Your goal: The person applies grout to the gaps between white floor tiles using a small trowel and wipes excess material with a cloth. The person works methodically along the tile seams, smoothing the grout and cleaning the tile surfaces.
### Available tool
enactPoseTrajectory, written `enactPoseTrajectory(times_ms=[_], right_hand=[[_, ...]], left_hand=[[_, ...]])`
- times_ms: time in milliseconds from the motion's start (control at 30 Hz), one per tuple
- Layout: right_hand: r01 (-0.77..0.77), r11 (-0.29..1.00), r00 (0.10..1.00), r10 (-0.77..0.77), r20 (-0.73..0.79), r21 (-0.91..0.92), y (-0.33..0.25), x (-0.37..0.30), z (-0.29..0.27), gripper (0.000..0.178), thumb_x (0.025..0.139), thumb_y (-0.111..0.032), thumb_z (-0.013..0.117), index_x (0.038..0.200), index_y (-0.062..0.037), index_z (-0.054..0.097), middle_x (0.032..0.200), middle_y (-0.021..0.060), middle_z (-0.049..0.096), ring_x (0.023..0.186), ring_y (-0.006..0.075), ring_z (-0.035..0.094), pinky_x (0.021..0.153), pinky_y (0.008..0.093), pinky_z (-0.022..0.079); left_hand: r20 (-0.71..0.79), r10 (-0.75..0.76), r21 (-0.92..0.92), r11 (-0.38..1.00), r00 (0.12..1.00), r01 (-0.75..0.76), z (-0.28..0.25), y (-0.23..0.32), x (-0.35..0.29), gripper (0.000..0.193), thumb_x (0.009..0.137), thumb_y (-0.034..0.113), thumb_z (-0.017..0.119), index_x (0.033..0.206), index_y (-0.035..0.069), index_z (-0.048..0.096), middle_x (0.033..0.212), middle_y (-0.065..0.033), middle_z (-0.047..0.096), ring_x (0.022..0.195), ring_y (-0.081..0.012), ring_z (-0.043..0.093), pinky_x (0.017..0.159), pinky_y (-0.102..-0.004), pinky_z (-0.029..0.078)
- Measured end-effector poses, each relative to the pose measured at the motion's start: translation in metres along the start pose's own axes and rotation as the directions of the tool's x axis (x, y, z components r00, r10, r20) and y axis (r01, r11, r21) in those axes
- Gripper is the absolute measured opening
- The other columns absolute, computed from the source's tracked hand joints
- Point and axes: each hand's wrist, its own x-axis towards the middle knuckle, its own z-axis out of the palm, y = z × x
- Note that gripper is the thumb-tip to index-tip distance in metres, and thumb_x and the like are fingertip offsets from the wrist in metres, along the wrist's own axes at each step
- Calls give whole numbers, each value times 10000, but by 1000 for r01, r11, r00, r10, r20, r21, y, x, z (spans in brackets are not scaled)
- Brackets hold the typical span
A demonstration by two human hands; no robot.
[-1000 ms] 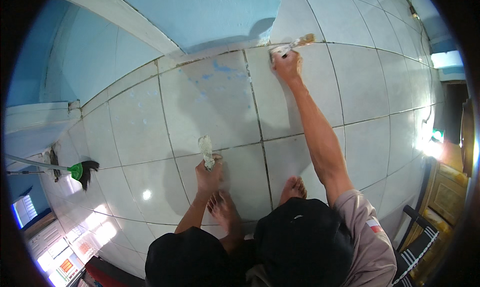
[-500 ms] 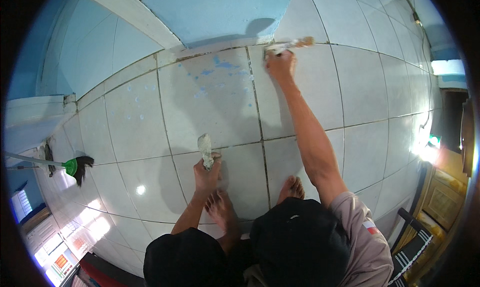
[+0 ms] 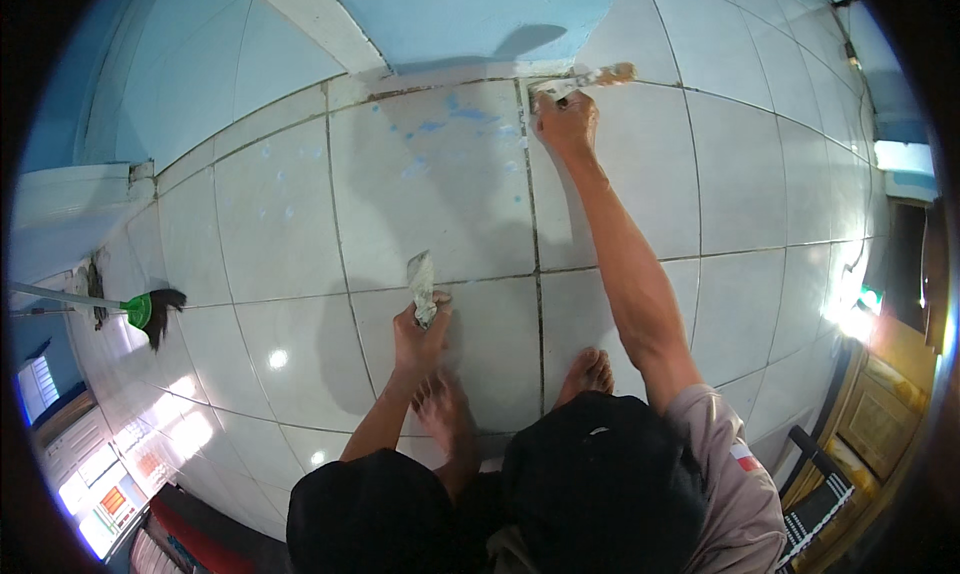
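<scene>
Close to the foot of the blue wall (image 3: 470, 14), my right hand (image 3: 570, 124) is stretched far out over the tiled floor (image 3: 610, 194). Its fingers are closed around a long white-smeared tool (image 3: 600, 76) with a brown end pointing right; its working end is hidden, so I cannot tell its kind. Nearer my feet, my left hand (image 3: 420, 336) is closed on a flat, pale, crusted piece (image 3: 421, 274) that points away from me. Blue paint spots (image 3: 450, 124) mark the tile in front, left of my right hand.
On the left lies a green broom head (image 3: 150, 314) with dark bristles. My bare feet (image 3: 440, 404) stand on the tiles. A black-framed chair (image 3: 820, 504) and a wooden cabinet (image 3: 880, 409) are at the lower right. A cable (image 3: 850, 54) runs along the far right.
The view has shifted slightly, moving the wall and tiles a little to the right. My right hand stays by the wall with its tool, and my left hand keeps hold of the pale piece.
</scene>
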Motion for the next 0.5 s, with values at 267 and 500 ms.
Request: enactPoseTrajectory(times_ms=[267,500], right_hand=[[90,993,993,-95,-66,-70,4,5,11,352,831,-248,673,662,60,654,593,195,663,639,323,711,715,435,563],[244,949,967,-254,-26,-201,3,12,8,369,868,-270,738,639,6,649,551,98,661,516,178,658,569,336,547]], left_hand=[[17,11,-17,1000,1000,-11,1,-2,2,179,950,116,666,1070,-17,677,621,20,555,513,-63,525,476,-264,435],[49,63,-6,998,997,-63,1,-3,3,191,956,102,653,1079,-42,671,623,2,584,507,-74,536,476,-273,442]])
